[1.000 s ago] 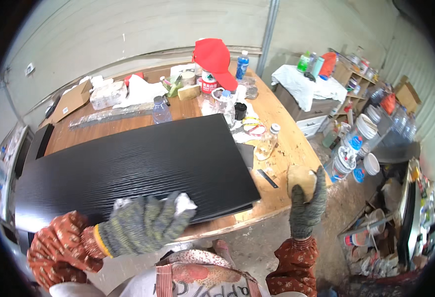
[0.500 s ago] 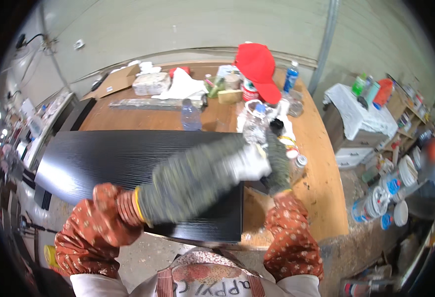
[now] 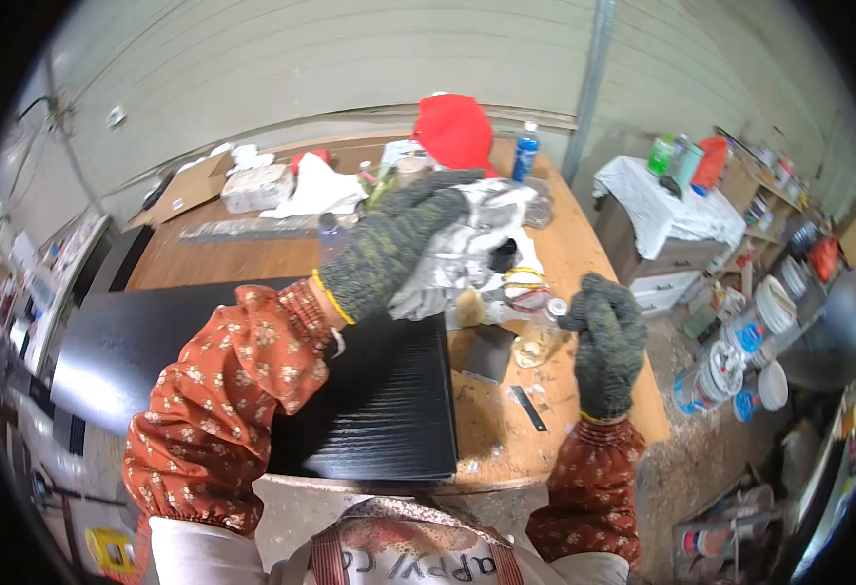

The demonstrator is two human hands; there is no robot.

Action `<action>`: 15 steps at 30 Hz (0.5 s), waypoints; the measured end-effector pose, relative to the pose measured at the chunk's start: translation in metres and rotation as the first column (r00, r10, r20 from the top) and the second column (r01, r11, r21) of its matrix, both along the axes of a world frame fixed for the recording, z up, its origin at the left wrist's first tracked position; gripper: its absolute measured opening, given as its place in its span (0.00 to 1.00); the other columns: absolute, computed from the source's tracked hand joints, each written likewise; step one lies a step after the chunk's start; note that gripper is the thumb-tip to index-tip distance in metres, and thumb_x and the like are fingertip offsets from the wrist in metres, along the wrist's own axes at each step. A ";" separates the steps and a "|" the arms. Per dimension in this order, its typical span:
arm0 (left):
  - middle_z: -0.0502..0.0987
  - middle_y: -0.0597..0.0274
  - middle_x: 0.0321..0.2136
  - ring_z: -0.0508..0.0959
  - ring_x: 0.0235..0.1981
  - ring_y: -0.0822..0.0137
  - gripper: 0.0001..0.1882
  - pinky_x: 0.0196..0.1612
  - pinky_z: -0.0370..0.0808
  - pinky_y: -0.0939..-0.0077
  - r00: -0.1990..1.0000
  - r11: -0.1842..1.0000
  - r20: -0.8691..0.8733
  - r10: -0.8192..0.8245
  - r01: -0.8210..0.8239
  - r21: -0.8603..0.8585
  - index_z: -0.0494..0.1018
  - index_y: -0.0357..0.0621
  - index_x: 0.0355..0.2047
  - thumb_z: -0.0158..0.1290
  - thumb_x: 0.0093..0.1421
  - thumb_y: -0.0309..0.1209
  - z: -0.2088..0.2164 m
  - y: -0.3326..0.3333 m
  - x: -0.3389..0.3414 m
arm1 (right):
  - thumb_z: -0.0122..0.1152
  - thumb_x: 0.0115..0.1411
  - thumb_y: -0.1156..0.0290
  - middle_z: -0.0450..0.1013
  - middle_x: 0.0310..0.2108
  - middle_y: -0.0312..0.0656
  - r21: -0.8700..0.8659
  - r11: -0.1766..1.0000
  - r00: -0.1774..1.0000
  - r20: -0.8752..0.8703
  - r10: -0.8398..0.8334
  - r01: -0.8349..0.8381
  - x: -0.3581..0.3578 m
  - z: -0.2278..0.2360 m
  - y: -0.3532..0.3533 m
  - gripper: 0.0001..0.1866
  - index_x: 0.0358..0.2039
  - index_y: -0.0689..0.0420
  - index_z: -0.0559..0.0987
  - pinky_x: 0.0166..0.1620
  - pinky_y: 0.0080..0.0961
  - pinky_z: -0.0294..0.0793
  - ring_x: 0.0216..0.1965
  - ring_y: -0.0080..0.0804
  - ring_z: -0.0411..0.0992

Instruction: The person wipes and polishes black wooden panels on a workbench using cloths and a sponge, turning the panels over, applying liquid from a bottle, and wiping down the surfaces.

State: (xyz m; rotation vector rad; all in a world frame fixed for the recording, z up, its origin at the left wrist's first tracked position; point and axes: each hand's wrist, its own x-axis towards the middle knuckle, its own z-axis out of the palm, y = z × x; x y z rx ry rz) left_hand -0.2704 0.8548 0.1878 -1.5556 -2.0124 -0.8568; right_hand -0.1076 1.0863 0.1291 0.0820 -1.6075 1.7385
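My left hand [image 3: 394, 234], in a dark green knitted glove, is closed on a crumpled white-and-grey cloth [image 3: 462, 249]. The cloth hangs over the small items at the middle of the table and hides part of them. On the right, my gloved right hand [image 3: 606, 346] is raised over the table edge with its fingers curled; anything inside them is hidden. Beside its thumb stands a small clear bottle [image 3: 537, 341] with a white cap. A dark square piece [image 3: 490, 353] and a narrow black strip with a hole [image 3: 527, 408] lie in front of it.
A glossy black panel [image 3: 204, 331] covers the table's left front. Behind are a wrapped white block [image 3: 257, 187], a white cloth [image 3: 321, 187], a red cap [image 3: 454, 132] and a blue bottle [image 3: 525, 152]. Right of the table are a drawer cabinet [image 3: 664, 288] and buckets [image 3: 716, 375].
My left hand has moved up and away with the cloth, which now spreads out. My right hand has drawn back to the right from the middle items. The view has shifted slightly right.
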 end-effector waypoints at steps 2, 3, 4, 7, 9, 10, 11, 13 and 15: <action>0.73 0.51 0.54 0.75 0.54 0.64 0.20 0.59 0.71 0.74 -0.169 0.630 0.668 -0.725 0.230 0.742 0.62 0.33 0.60 0.39 0.71 0.30 0.005 0.021 0.009 | 0.53 0.62 0.76 0.76 0.35 0.44 -0.029 0.995 0.995 0.044 -0.093 0.094 0.020 -0.001 0.017 0.13 0.45 0.69 0.76 0.41 0.24 0.76 0.36 0.28 0.76; 0.73 0.51 0.54 0.74 0.55 0.65 0.20 0.60 0.70 0.73 -0.018 0.725 0.729 -0.684 0.095 0.682 0.62 0.33 0.60 0.39 0.71 0.29 -0.001 0.038 0.014 | 0.56 0.62 0.73 0.77 0.35 0.43 0.000 0.993 0.992 0.041 -0.120 0.120 0.030 0.007 0.011 0.14 0.45 0.67 0.77 0.43 0.25 0.76 0.35 0.29 0.76; 0.70 0.51 0.57 0.71 0.58 0.64 0.20 0.63 0.66 0.71 -0.490 0.333 0.418 -0.765 0.254 0.908 0.61 0.33 0.61 0.36 0.71 0.26 -0.006 0.050 0.019 | 0.57 0.62 0.75 0.75 0.36 0.43 0.095 0.983 0.981 0.100 -0.164 0.155 0.032 0.011 0.003 0.15 0.47 0.69 0.75 0.45 0.28 0.77 0.37 0.30 0.76; 0.63 0.50 0.63 0.65 0.63 0.63 0.24 0.64 0.64 0.72 0.020 0.770 0.789 -0.614 0.234 0.593 0.59 0.34 0.63 0.43 0.68 0.27 -0.001 0.089 0.059 | 0.63 0.57 0.79 0.76 0.39 0.40 0.228 0.969 0.985 0.118 -0.126 0.097 0.042 0.007 -0.035 0.15 0.45 0.65 0.77 0.45 0.27 0.76 0.39 0.29 0.75; 0.74 0.55 0.55 0.76 0.52 0.64 0.24 0.56 0.73 0.70 0.191 0.735 0.725 -0.661 0.361 0.575 0.63 0.36 0.62 0.49 0.66 0.28 -0.001 0.099 0.075 | 0.63 0.57 0.80 0.77 0.40 0.38 0.311 0.946 0.961 0.223 -0.167 0.092 0.053 -0.001 -0.032 0.13 0.44 0.64 0.78 0.47 0.25 0.73 0.40 0.27 0.74; 0.75 0.55 0.52 0.77 0.51 0.64 0.24 0.55 0.73 0.71 -0.033 0.761 0.799 -0.600 0.283 0.583 0.64 0.35 0.60 0.49 0.64 0.26 0.005 0.095 0.078 | 0.63 0.57 0.80 0.77 0.40 0.38 0.311 0.943 0.956 0.219 -0.196 0.122 0.060 -0.007 -0.025 0.13 0.44 0.64 0.78 0.47 0.25 0.73 0.40 0.27 0.74; 0.77 0.56 0.49 0.77 0.48 0.66 0.23 0.54 0.74 0.72 0.079 0.828 0.847 -0.526 0.273 0.490 0.66 0.34 0.58 0.51 0.63 0.25 0.009 0.089 0.080 | 0.63 0.57 0.80 0.77 0.39 0.39 0.199 0.973 0.981 0.130 -0.143 0.116 0.069 -0.011 -0.016 0.13 0.44 0.63 0.78 0.46 0.24 0.75 0.39 0.27 0.75; 0.78 0.60 0.40 0.78 0.39 0.72 0.22 0.45 0.76 0.78 0.088 0.875 0.888 -0.451 0.236 0.422 0.71 0.31 0.52 0.58 0.57 0.25 -0.001 0.079 0.071 | 0.59 0.59 0.83 0.77 0.38 0.40 -0.005 0.999 0.996 0.080 -0.039 0.039 0.095 -0.003 -0.011 0.11 0.44 0.64 0.78 0.44 0.24 0.76 0.39 0.25 0.75; 0.77 0.62 0.37 0.77 0.37 0.73 0.23 0.41 0.75 0.78 0.164 0.945 0.957 -0.238 0.268 0.189 0.71 0.31 0.51 0.61 0.55 0.26 0.004 0.076 0.088 | 0.59 0.60 0.80 0.76 0.37 0.39 -0.041 0.998 0.995 0.085 -0.052 0.056 0.125 -0.005 -0.001 0.10 0.43 0.65 0.77 0.42 0.23 0.75 0.37 0.23 0.74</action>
